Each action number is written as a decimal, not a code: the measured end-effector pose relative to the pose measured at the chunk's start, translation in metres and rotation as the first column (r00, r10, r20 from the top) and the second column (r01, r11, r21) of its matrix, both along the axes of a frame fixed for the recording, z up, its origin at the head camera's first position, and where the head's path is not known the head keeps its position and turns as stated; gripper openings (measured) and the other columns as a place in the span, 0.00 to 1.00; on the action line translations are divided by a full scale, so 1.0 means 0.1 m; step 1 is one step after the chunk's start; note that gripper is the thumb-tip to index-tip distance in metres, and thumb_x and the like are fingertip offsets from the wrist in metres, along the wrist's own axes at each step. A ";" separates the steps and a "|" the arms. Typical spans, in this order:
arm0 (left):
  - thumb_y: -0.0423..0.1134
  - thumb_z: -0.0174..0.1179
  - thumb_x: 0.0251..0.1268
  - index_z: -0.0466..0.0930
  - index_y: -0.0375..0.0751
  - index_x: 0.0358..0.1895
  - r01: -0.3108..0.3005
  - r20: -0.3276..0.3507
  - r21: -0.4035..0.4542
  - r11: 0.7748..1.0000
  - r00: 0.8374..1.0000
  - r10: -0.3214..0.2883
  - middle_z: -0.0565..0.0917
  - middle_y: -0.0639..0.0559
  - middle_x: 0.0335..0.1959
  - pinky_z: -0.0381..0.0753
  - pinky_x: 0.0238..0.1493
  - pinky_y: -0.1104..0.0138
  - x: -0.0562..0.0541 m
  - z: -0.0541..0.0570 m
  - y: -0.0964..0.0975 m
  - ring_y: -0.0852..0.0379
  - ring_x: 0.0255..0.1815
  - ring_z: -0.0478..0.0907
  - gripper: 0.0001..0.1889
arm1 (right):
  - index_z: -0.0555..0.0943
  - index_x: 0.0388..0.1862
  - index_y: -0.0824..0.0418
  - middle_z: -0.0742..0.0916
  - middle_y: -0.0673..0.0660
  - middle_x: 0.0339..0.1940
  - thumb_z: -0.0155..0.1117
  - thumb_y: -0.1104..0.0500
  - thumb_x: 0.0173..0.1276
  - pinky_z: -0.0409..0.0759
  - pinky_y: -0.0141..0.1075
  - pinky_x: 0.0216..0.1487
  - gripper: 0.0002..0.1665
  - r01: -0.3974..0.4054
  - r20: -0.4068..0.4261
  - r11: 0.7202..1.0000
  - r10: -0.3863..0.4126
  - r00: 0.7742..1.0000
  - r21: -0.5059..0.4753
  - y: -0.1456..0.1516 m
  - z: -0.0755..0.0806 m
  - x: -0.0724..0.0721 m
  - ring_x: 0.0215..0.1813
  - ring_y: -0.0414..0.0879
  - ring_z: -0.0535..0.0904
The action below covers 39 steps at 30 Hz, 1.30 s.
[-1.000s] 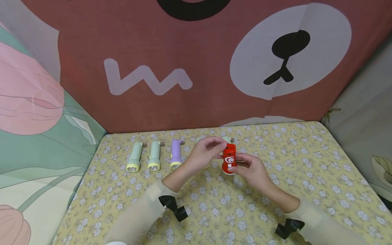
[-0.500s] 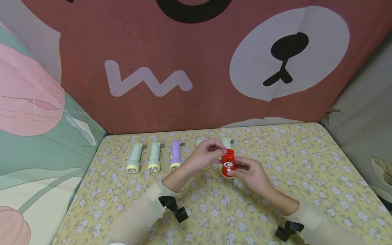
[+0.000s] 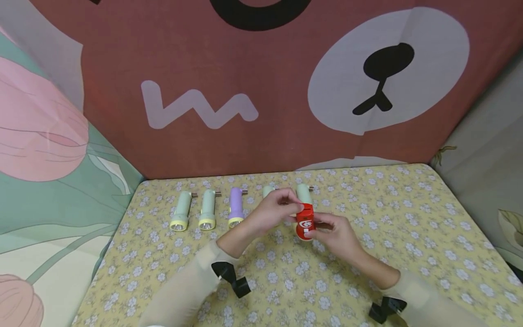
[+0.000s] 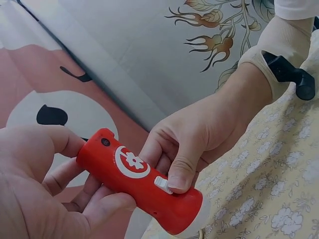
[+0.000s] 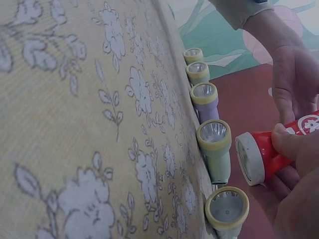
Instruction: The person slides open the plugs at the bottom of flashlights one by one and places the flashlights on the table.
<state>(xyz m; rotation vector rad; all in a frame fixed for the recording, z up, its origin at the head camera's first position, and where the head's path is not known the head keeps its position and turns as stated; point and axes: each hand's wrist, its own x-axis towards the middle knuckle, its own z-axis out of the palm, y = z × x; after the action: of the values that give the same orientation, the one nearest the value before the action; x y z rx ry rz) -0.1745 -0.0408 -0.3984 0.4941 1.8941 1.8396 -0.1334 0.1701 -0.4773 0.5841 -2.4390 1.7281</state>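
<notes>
A red flashlight (image 3: 305,221) with a white emblem and a white slide switch (image 4: 162,183) is held in both hands above the flowered table. My left hand (image 3: 274,212) pinches its tail end between thumb and fingers. My right hand (image 3: 338,234) grips the body nearer the lamp end, the thumb resting right at the switch. In the right wrist view, the flashlight's white lamp rim (image 5: 250,158) faces towards the table side. The tail end shows a small dark round spot in the left wrist view.
Behind the hands several flashlights lie in a row, lamp ends towards me: pale green ones (image 3: 182,206) and a purple one (image 3: 235,202), with prongs at their tails. My left hand partly covers one green flashlight (image 3: 268,190). A brown bear-print cloth (image 3: 261,145) hangs behind the table.
Both hands and the red flashlight have come slightly down and towards me. More of the green flashlight behind it now shows. Both grips look the same.
</notes>
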 end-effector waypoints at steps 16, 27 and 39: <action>0.28 0.57 0.73 0.74 0.33 0.37 0.010 0.043 0.028 1.000 0.999 -0.011 0.79 0.47 0.42 0.87 0.51 0.53 0.02 -0.03 0.01 0.55 0.45 0.81 0.04 | 0.85 0.57 0.65 0.90 0.57 0.50 0.76 0.67 0.61 0.87 0.38 0.48 0.23 -0.006 -0.099 0.996 0.015 0.995 0.088 -0.02 -0.01 0.02 0.49 0.48 0.87; 0.29 0.58 0.73 0.74 0.34 0.37 0.016 0.068 0.007 1.000 0.998 -0.016 0.78 0.46 0.42 0.88 0.48 0.57 -0.01 -0.03 0.02 0.54 0.43 0.81 0.05 | 0.86 0.54 0.67 0.89 0.61 0.49 0.76 0.70 0.59 0.88 0.37 0.46 0.22 -0.015 -0.142 0.995 0.029 0.989 0.102 -0.02 -0.02 0.00 0.48 0.54 0.88; 0.33 0.62 0.73 0.75 0.39 0.33 -0.006 0.070 -0.034 0.999 0.997 0.008 0.80 0.51 0.36 0.85 0.39 0.62 -0.01 -0.01 0.01 0.57 0.35 0.80 0.08 | 0.86 0.53 0.66 0.90 0.58 0.47 0.78 0.71 0.56 0.88 0.35 0.44 0.23 0.005 -0.231 0.984 0.037 0.972 0.178 -0.05 0.06 0.01 0.47 0.51 0.88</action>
<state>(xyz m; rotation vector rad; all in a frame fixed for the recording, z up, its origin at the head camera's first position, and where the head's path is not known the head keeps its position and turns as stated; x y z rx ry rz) -0.1758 -0.0401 -0.3997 0.4064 1.8792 1.8020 -0.1321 0.1646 -0.4709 0.7794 -2.4383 1.3649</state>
